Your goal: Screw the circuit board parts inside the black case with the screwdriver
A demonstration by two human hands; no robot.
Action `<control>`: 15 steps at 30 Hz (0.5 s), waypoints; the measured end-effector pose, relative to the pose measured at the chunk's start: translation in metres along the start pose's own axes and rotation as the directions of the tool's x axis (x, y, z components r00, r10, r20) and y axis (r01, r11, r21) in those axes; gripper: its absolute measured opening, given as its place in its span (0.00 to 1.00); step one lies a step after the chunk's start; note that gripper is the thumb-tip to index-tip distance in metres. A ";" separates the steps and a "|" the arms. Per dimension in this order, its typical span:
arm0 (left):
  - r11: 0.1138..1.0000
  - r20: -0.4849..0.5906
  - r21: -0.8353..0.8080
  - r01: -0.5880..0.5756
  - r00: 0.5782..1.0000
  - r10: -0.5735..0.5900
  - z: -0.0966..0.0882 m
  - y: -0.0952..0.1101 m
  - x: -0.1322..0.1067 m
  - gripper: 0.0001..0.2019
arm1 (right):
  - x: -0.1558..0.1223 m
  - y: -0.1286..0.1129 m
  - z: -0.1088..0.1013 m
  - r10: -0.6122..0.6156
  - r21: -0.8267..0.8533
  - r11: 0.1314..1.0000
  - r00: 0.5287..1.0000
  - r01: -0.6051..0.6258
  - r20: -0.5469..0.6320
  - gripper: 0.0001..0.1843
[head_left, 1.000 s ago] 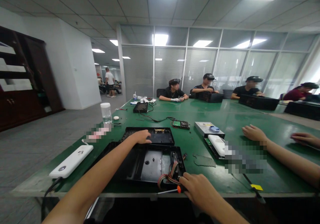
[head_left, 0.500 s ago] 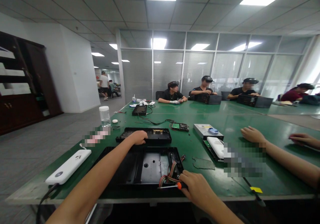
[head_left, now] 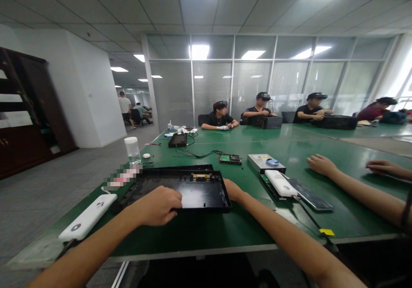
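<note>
A black plastic cover [head_left: 196,191], shallow and tray-like, is right in front of me on the green table [head_left: 225,232]. My left hand [head_left: 158,205] is closed on its near left edge, fingers curled over the rim. On its right edge, my right hand [head_left: 232,189] grips with the fingers hidden behind the rim. The cover hides whatever is beneath it. A small gold-coloured connector [head_left: 199,176] shows at the far inner wall of the cover.
A white power bank [head_left: 88,210] lies at the left, with a clear bottle [head_left: 132,149] behind it. To the right are a green circuit board [head_left: 230,158], a silver drive [head_left: 265,162], a white device [head_left: 280,183] and a screwdriver [head_left: 317,225]. Another person's hands [head_left: 322,165] rest at the right, and several people sit at the far side.
My left hand pulled the black cover from behind towards me, over the open black base with the ribbon cable. My right hand left the orange-handled screwdriver and took the cover's right edge.
</note>
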State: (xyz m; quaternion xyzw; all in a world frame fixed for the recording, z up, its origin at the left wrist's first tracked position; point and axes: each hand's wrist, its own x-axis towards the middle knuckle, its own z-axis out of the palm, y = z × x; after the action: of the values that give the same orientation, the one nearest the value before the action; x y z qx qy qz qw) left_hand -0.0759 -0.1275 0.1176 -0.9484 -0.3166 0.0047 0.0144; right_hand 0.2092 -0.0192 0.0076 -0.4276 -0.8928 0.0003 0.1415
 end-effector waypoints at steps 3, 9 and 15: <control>1.000 0.032 -0.026 0.007 0.999 -0.007 0.012 0.009 -0.009 0.04 | -0.010 0.013 0.002 -0.087 -0.068 0.994 0.996 0.086 -0.019 0.18; 1.000 0.046 -0.013 0.017 0.999 -0.016 0.042 0.012 -0.015 0.03 | -0.029 0.053 -0.010 0.287 -0.112 0.948 0.954 -0.297 -0.090 0.13; 1.000 0.076 0.002 -0.005 0.997 0.005 0.059 0.011 -0.012 0.05 | -0.027 0.081 0.000 0.512 0.117 0.858 0.852 -0.500 -0.107 0.19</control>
State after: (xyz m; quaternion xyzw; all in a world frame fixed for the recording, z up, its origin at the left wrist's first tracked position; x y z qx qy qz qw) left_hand -0.0794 -0.1422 0.0587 -0.9484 -0.3145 0.0411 0.0033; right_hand 0.2871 0.0122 -0.0089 -0.6402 -0.7363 0.0466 0.2141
